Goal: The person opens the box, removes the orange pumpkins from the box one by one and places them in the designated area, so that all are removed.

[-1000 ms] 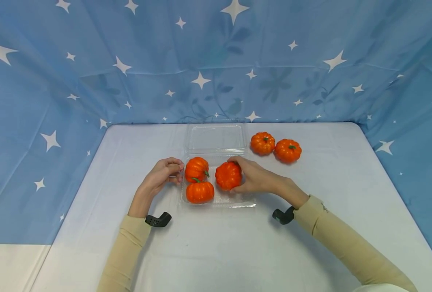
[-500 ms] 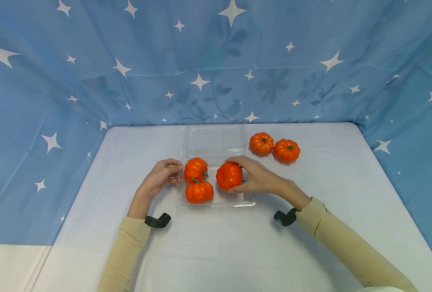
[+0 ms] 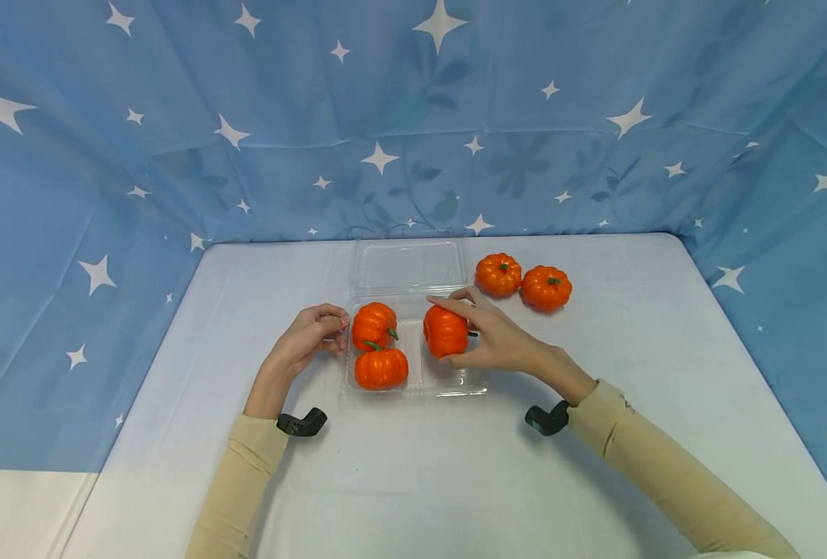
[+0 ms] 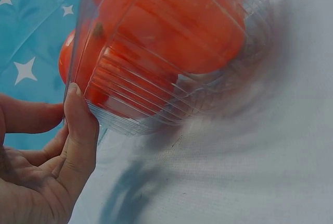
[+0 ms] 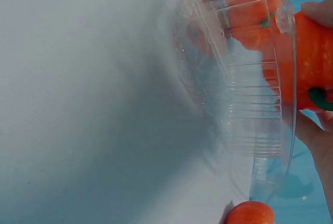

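A clear plastic clamshell container (image 3: 416,376) lies with its lid (image 3: 410,265) folded back behind it. Two small orange pumpkins with green stems, a rear one (image 3: 374,325) and a front one (image 3: 381,369), sit in its left part. At the left rim, my left hand (image 3: 310,334) pinches the container's edge between thumb and finger, plain in the left wrist view. My right hand (image 3: 495,335) grips a third pumpkin (image 3: 445,331) over the container's right part. This one is tipped on its side, its stem pointing right; whether it touches the container's floor I cannot tell.
Two more pumpkins, a left one (image 3: 498,276) and a right one (image 3: 547,289), stand side by side on the white tabletop (image 3: 413,473), right of the lid. A blue curtain (image 3: 287,93) with white stars hangs behind the table.
The pumpkin in my right hand has turned, so its stem now shows on the right, and it has shifted slightly rightward. My left hand stays at the rim.
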Available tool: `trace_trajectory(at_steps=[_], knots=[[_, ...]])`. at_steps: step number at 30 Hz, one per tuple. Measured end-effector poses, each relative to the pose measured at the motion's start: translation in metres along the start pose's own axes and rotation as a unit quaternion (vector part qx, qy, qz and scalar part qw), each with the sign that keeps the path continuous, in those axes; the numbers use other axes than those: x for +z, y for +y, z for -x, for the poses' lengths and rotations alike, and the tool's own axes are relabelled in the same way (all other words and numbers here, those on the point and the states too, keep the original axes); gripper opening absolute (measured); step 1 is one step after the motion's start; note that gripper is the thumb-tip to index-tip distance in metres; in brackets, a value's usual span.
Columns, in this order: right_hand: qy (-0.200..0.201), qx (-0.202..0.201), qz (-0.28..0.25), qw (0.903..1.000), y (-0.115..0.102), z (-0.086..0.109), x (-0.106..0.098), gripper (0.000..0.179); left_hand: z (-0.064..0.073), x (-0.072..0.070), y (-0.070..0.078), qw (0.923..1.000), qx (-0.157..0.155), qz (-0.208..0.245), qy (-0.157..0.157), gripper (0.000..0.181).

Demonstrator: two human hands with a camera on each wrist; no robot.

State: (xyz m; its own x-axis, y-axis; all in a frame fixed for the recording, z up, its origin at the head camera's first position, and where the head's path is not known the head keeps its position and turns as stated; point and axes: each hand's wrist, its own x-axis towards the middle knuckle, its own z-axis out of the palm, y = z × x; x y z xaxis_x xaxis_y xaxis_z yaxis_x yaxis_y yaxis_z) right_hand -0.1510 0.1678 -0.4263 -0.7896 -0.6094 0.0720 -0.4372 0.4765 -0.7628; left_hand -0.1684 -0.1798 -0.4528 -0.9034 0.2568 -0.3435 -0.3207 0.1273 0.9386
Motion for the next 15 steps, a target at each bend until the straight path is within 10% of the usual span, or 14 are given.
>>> trace_trajectory(at_steps=[15], knots=[[0.035, -0.016, -0.003, 0.9993, 0.0028, 0.0035, -0.0052, 0.084, 0.0005, -0.0003, 0.0006, 1.0000, -0.002, 0.000, -0.001, 0.027]])
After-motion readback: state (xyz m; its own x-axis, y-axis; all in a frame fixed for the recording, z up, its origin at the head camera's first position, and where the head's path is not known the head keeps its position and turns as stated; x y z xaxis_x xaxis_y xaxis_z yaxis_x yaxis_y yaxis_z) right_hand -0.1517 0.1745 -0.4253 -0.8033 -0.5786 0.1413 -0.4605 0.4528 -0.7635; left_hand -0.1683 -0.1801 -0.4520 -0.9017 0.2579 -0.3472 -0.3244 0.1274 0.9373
